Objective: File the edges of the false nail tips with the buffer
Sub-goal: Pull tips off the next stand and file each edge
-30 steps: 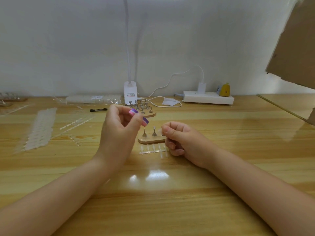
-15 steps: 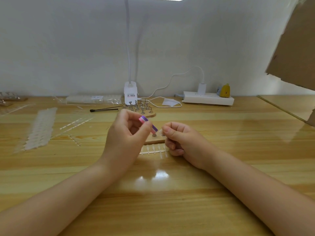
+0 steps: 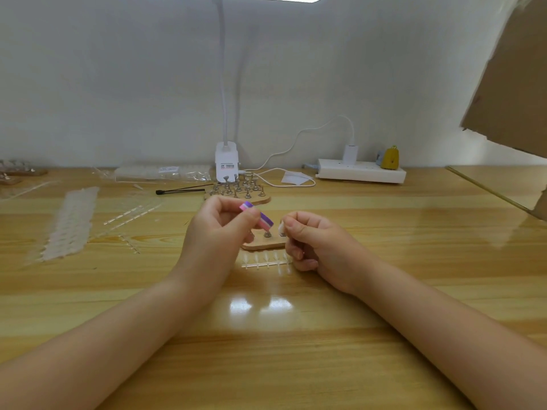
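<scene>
Left hand (image 3: 217,232) pinches the buffer (image 3: 260,216), a pink/purple block, between thumb and curled fingers; its ends poke out either side of the thumb, far end angled down toward the right hand. Right hand (image 3: 313,241) pinches a clear nail tip (image 3: 280,226) between thumb and forefinger, other fingers curled under, heel of hand on the table (image 3: 296,335). Buffer end sits just beside the tip; can't tell if they touch. Both hover over a small wooden stand (image 3: 260,245) with metal pegs, one peg visible between the hands. Just in front of the stand, a strip of clear tips (image 3: 265,264) lies flat on the table, right end next to the right hand's curled fingers. Behind the hands, a second peg stand (image 3: 239,190) with many pegs. Black-tipped stick (image 3: 180,190) lies left of it. Lamp base (image 3: 226,161) at the wall, gooseneck going up. Power strip (image 3: 359,170) to the right with a white plug and a yellow item. Far left: sheet of tips (image 3: 69,223), loose sprues (image 3: 133,213) near it, bagged tips (image 3: 162,173) by the wall. Cardboard (image 3: 515,75) at upper right.
</scene>
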A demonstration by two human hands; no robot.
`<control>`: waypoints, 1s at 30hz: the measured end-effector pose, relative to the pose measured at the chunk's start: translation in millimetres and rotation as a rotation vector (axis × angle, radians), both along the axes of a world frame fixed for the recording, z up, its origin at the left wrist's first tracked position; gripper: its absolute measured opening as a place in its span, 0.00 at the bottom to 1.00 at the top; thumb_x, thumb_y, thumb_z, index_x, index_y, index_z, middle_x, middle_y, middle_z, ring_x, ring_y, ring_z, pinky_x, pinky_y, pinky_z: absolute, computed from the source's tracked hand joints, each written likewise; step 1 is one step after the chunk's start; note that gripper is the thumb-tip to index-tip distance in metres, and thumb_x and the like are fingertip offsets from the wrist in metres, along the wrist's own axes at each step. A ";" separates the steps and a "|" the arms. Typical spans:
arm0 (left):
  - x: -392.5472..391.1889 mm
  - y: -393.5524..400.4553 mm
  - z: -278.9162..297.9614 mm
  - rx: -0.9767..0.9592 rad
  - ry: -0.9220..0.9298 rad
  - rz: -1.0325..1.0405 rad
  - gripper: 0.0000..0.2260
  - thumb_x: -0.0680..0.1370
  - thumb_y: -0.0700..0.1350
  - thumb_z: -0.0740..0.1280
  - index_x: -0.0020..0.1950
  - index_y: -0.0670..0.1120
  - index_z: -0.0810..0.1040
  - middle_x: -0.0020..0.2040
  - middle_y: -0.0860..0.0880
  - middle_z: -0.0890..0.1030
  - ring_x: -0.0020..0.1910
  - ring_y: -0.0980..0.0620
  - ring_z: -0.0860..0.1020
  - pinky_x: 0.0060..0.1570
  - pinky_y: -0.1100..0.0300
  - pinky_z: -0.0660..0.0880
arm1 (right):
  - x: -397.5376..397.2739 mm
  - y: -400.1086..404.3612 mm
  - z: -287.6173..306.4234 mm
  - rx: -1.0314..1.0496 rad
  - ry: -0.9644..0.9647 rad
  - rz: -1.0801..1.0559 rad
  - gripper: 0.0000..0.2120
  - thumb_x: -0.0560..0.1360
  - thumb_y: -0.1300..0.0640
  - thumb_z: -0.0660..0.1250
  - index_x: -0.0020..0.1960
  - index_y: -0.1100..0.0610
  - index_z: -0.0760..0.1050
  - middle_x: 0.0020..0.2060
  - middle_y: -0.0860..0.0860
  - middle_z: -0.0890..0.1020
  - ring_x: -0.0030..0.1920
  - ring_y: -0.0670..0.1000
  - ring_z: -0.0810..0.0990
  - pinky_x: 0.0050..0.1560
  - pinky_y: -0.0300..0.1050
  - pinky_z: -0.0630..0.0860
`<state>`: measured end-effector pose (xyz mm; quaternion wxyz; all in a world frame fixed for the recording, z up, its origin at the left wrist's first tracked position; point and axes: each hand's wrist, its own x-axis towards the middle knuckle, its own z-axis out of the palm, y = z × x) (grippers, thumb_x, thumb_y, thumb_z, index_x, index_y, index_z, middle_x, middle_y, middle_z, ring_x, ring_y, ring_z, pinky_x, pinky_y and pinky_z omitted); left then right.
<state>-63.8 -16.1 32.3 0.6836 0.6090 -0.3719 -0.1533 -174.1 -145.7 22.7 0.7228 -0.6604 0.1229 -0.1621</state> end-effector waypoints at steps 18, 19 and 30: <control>-9.7 1.6 -1.7 0.140 -0.055 -0.303 0.10 0.71 0.43 0.71 0.48 0.39 0.77 0.38 0.46 0.85 0.33 0.57 0.79 0.35 0.65 0.76 | 0.0 -3.1 -0.7 0.032 -0.037 0.005 0.13 0.72 0.49 0.64 0.42 0.60 0.74 0.28 0.52 0.71 0.28 0.46 0.66 0.22 0.34 0.62; -9.4 1.3 -1.7 0.125 -0.049 -0.291 0.09 0.71 0.41 0.71 0.48 0.39 0.77 0.38 0.46 0.85 0.33 0.57 0.79 0.35 0.65 0.76 | 0.1 -3.3 -0.7 0.038 -0.038 0.001 0.13 0.72 0.49 0.64 0.43 0.60 0.74 0.29 0.52 0.70 0.28 0.46 0.66 0.22 0.34 0.62; -1.1 0.3 -2.6 0.075 0.009 -0.179 0.09 0.73 0.43 0.70 0.51 0.42 0.77 0.40 0.48 0.85 0.33 0.58 0.79 0.35 0.66 0.76 | 0.2 -3.4 -1.2 0.029 -0.035 0.022 0.10 0.73 0.50 0.64 0.41 0.58 0.73 0.28 0.48 0.72 0.28 0.44 0.66 0.23 0.33 0.61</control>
